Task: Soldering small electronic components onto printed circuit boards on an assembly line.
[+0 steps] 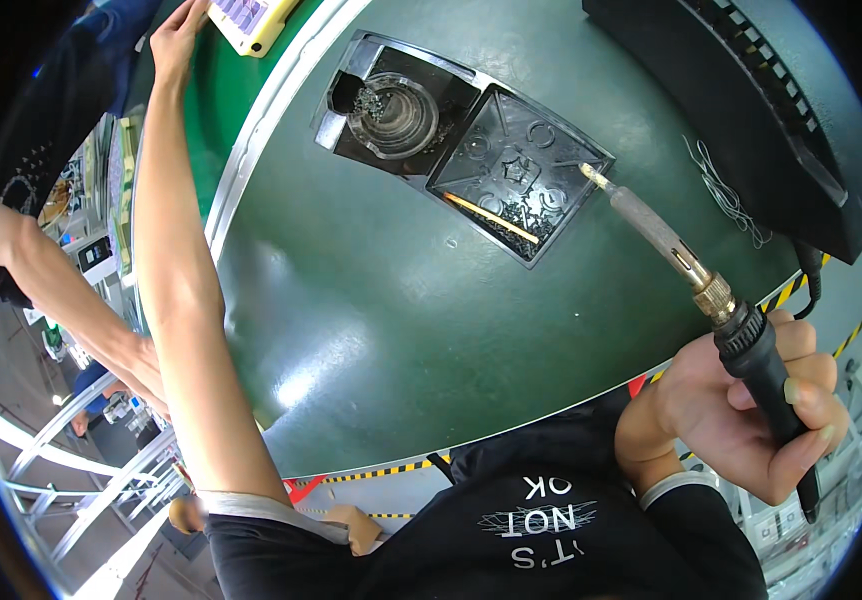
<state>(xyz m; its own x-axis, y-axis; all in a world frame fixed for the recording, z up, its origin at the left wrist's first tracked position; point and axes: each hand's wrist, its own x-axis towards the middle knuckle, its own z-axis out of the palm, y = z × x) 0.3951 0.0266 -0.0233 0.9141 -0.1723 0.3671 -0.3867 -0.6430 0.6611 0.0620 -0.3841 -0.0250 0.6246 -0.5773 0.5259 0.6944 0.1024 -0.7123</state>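
Note:
My right hand (721, 425) is wrapped round the black handle of a soldering iron (656, 228). The iron points up and left, its pale tip by the right corner of a black two-part tray (431, 182). One tray section holds a round ringed cup (396, 115) with grey crumbs. In the other lie dark bits and a thin wooden stick (491, 218) with an orange end. Far off at upper left, my left hand (177, 38) closes on the edge of a yellow-rimmed flat piece (256, 30), partly cut off by the picture's edge.
A large black slotted machine (751, 120) stands at the right, with a loose coil of thin silvery wire (726, 195) beside it. A pale rail (261, 120) divides the green tabletop (431, 330) from a greener strip. Another person's forearm (81, 280) reaches in at left.

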